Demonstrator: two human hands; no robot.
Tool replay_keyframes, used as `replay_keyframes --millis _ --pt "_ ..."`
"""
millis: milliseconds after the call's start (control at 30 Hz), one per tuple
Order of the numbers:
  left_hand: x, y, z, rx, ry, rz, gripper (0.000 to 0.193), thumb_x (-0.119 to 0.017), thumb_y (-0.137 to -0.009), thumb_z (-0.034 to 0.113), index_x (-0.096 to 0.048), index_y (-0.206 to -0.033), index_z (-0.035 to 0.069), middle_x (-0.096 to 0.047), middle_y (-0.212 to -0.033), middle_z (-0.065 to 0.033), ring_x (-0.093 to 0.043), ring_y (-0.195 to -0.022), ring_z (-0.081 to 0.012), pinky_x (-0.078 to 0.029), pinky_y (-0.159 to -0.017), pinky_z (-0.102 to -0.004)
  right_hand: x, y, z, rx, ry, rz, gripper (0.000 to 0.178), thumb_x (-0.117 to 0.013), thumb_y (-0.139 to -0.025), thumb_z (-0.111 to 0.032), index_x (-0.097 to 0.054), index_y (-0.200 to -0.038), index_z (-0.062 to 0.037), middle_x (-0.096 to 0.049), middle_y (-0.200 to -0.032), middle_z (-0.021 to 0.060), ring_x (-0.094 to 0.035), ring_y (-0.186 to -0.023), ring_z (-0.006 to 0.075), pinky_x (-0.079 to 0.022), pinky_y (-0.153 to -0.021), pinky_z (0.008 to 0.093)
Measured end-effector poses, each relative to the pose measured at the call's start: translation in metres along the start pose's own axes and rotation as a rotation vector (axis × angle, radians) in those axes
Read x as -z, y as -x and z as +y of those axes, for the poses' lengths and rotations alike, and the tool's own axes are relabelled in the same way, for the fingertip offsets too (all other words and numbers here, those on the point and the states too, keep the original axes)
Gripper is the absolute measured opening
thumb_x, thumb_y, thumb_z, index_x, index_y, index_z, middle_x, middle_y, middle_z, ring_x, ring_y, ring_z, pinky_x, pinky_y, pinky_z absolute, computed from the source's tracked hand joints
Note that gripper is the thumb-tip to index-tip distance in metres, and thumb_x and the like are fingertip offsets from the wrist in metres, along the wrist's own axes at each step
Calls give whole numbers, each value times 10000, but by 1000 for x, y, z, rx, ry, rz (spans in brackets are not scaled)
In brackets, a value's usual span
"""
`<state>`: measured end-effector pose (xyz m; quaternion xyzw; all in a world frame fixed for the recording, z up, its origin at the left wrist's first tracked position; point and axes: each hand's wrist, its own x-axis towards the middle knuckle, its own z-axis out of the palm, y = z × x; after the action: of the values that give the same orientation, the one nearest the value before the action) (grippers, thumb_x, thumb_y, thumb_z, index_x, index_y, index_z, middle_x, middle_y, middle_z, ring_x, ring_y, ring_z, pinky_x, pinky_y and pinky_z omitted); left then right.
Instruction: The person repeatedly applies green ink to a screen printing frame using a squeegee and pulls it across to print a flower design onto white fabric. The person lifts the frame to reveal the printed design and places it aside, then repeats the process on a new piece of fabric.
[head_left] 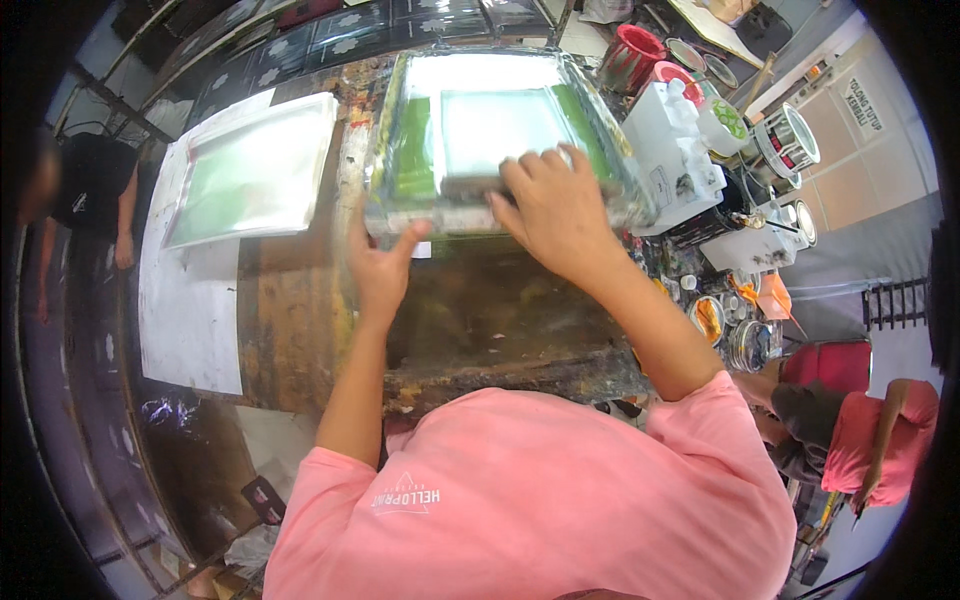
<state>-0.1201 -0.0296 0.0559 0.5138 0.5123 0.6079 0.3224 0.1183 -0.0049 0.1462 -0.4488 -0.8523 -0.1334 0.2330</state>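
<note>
In front of me a screen printing frame lies on the worktable, its mesh green around a pale, shiny middle. My left hand grips the frame's near left corner, with the thumb along the near edge and the fingers partly hidden and blurred. Over the near part of the mesh, my right hand is closed on a dark squeegee, fingers bent over its top. The squeegee's right end is hidden under that hand. A stack of clear, greenish plastic sheets lies left of the frame on white paper.
The stained wooden table spreads before me. Crowding its right side are white jerrycans, a red paint pot and an open can with orange ink. A person in black stands left; another in pink is at right.
</note>
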Motion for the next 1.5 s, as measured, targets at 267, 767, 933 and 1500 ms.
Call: replay_keyframes --millis 267,767,933,1500 --pt "5 -35 17 -167 -599 -183 1027 -743 -922 557 -294 -1626 -41 -362 -1591 -335 -346 -1498 -383 -241 -1224 -543 43 -98 37 -52 88 241 399 -621 -964 -456 -714 -933 -69 -700 -842 126 -683 -870 322 -432 -898 499" --pt "-34 -48 17 -67 -543 -148 721 -782 -921 334 -539 -1484 -45 -718 -1214 -229 -704 -1089 -329 -518 -950 -403 72 -163 65 -89 22 248 516 -553 -946 -457 -711 -730 -16 -716 -754 199 -698 -772 384 -464 -830 508" --pt "15 -90 31 50 -509 -21 621 -734 -894 107 -566 -1483 2 -773 -863 -165 -713 -708 -172 -528 -654 -312 74 -160 58 -123 14 224 509 -548 -943 -456 -702 -727 -23 -704 -745 202 -691 -766 391 -462 -805 515" --pt "336 -125 -41 -137 -1300 651 667 -780 -867 278 -596 -1456 27 -588 -1446 -256 -566 -1299 -361 -440 -1070 -514 66 -149 56 -122 97 162 549 -557 -1003 -534 -747 -1146 -39 -741 -1047 202 -672 -936 392 -461 -885 438"
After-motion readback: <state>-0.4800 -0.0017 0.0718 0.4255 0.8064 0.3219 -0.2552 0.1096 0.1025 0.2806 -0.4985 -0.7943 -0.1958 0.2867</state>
